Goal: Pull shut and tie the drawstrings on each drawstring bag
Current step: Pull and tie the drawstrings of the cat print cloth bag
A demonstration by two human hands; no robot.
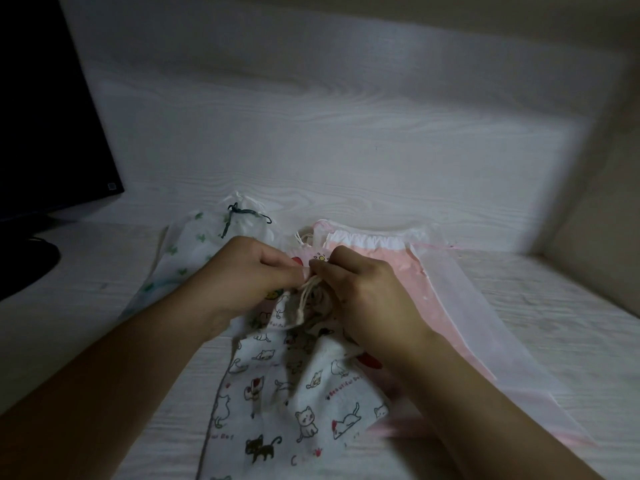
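Head: cat-print bag point(298, 393) (mouth gathered)

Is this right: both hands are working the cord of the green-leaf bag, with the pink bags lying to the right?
Not quite. In the head view the left hand and right hand pinch the cord of the cat-print bag. The pink bags do lie to the right.

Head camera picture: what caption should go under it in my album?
Both hands, left and right, pinch the cream drawstrings of the cat-print bag.
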